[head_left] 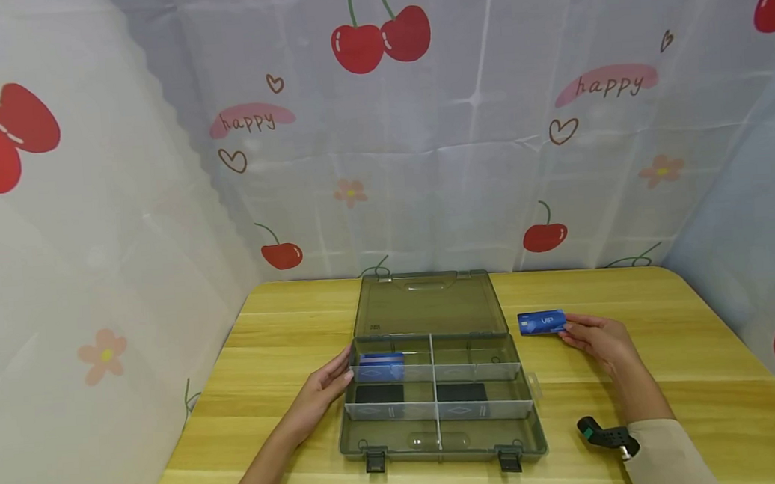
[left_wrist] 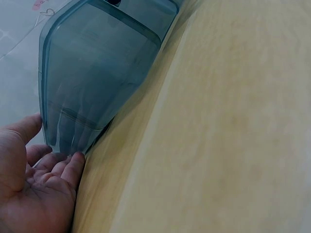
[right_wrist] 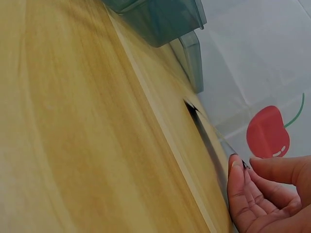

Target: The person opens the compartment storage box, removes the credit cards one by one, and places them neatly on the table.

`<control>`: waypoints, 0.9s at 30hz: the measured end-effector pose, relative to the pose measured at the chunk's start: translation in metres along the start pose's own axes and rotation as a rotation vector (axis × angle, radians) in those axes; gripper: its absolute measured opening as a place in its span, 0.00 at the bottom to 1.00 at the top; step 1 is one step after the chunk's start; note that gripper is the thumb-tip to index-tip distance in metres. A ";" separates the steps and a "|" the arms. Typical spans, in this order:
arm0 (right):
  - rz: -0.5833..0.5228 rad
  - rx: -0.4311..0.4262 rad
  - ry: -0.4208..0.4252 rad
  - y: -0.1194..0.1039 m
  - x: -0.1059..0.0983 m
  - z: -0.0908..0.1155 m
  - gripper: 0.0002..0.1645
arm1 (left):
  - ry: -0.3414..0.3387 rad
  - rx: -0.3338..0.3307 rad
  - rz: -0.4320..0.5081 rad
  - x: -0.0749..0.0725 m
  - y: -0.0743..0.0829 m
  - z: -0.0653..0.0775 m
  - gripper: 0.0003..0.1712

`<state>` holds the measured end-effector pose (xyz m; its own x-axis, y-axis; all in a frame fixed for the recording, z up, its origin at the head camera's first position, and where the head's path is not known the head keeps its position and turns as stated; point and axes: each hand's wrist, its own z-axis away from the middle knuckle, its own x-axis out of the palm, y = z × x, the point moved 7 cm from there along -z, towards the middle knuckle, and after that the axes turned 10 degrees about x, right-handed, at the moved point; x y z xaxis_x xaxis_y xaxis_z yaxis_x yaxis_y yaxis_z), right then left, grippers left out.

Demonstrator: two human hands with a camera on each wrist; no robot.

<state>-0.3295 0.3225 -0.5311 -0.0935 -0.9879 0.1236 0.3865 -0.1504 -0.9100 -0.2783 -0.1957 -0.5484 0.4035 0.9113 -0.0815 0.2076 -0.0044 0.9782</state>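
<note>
Three compartments of the box [head_left: 456, 455] were already occupied by a blue card [head_left: 381, 359] and dark pieces [head_left: 379, 393], its left side gripped by the left hand [head_left: 317, 397], while a VIP card [head_left: 540, 323] was left outside, pinched by the right hand [head_left: 607, 341] to the right.

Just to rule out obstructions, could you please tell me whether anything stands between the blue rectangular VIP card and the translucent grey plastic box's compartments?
Only the right wall of the box stands between the VIP card and the compartments; no loose object is visible there.
</note>
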 end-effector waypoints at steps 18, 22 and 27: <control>0.039 -0.005 0.048 -0.002 0.000 0.001 0.33 | -0.006 0.005 -0.004 0.000 0.000 0.000 0.36; 0.051 -0.006 0.065 -0.002 -0.001 0.001 0.33 | -0.007 0.005 -0.009 -0.001 0.000 0.000 0.36; 0.069 0.001 0.072 -0.002 0.000 0.002 0.34 | -0.003 -0.002 -0.024 -0.002 -0.001 0.001 0.36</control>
<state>-0.3285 0.3231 -0.5287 -0.1325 -0.9907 0.0322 0.3952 -0.0826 -0.9149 -0.2783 -0.1976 -0.5496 0.4013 0.9098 -0.1061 0.2156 0.0187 0.9763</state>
